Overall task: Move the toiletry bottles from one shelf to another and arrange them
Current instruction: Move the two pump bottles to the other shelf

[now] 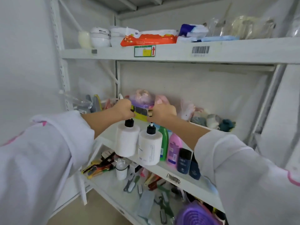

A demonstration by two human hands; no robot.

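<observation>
Two white pump bottles are held by their black pump heads: one (128,140) gripped in the left hand (124,110), the other (150,147) in the right hand (163,112), both over the front edge of the middle shelf (191,180). Risk judged: a pump top could slip and a bottle topple the pink bottle (174,150) just beside. The white metal rack is crowded and hemmed by walls.

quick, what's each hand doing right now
Left hand: closed on the pump of a white bottle.
Right hand: closed on the pump of the other white bottle.
</observation>
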